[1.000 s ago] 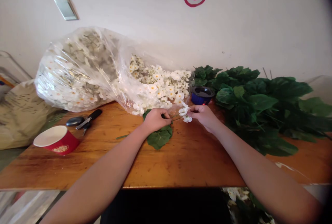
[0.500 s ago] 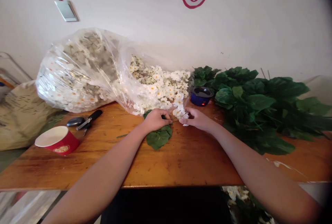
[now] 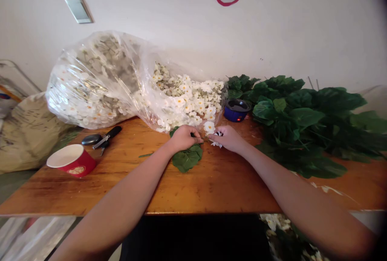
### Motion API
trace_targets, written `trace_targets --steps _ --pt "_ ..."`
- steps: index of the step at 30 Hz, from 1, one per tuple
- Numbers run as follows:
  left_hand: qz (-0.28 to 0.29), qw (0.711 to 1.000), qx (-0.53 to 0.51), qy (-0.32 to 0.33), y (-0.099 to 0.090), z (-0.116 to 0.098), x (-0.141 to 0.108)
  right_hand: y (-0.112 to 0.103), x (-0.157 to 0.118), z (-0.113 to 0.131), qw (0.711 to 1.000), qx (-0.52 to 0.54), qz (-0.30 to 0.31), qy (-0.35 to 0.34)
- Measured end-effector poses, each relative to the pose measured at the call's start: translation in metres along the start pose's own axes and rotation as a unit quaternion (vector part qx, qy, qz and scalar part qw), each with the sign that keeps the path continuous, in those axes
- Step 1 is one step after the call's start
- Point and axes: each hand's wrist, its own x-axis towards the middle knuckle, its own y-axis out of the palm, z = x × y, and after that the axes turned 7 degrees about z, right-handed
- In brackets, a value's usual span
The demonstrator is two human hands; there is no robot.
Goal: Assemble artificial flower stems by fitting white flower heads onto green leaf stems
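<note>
My left hand (image 3: 186,137) is closed in a pinch on a stem of green artificial leaves (image 3: 186,161), which spread out beneath it over the tabletop. Just to its right, my right hand (image 3: 227,137) grips a sprig of white artificial flowers (image 3: 209,127), some blossoms showing between and beside the fingers. The fingertips of both hands are close together where the two stems meet; whether the stems are joined there is too small to tell. A clear plastic bag (image 3: 142,79) full of white flowers lies open just behind the hands.
A blue pot (image 3: 236,110) with a red light stands behind my right hand. Green leaf bunches (image 3: 305,120) cover the table's right side. On the left of the wooden table (image 3: 127,188) are a red paper cup (image 3: 74,162), a dark rounded object (image 3: 91,139) and a black-handled cutting tool (image 3: 110,135).
My right hand has closed in around the flower sprig, and its fingertips are nearer my left hand. The left hand keeps its pinch on the leaves. The whole view has shifted slightly.
</note>
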Motion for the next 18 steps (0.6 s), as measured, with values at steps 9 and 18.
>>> trace_targets --steps 9,18 --pt "-0.018 1.000 -0.011 -0.004 0.002 -0.002 0.000 0.004 -0.001 0.010 1.000 0.000 -0.018 -0.005" --pt "0.038 0.994 -0.103 -0.003 -0.018 -0.020 -0.011 -0.010 0.000 -0.003 0.994 0.060 -0.074 -0.055"
